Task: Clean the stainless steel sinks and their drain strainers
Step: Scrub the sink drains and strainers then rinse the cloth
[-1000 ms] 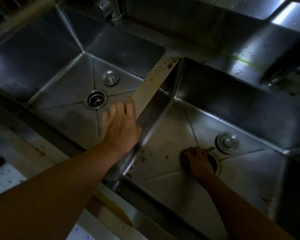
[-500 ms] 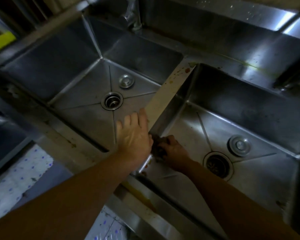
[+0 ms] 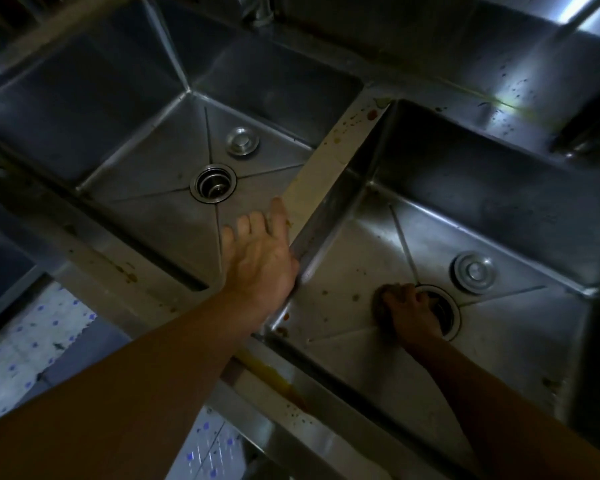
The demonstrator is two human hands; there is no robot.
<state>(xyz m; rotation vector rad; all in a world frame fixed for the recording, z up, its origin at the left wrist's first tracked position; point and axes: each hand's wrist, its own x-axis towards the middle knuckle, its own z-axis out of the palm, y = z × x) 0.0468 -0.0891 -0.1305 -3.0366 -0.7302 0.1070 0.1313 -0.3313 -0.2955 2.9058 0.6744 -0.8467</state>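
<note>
Two stainless steel sinks lie side by side. My left hand [image 3: 262,258] rests flat, fingers straight, on the divider [image 3: 321,178] between them. In the right sink [image 3: 499,188] my right hand [image 3: 409,310] grips a dark scrubbing pad [image 3: 381,301] and presses it on the floor beside the open drain [image 3: 445,311]. A round strainer plug [image 3: 473,271] lies just behind that drain. The left sink [image 3: 142,161] has its own open drain [image 3: 213,183] with a second plug [image 3: 242,142] lying behind it. Brown food spots dot the right sink's floor.
A faucet base [image 3: 255,8] stands behind the left sink. Orange stains mark the front rim [image 3: 274,377] and the far end of the divider. A spotted tiled floor [image 3: 18,344] shows at lower left. A dark object [image 3: 589,133] sits on the ledge at right.
My right hand has slid with the pad from the right sink's near left corner back to the drain's edge. The left hand stays on the divider.
</note>
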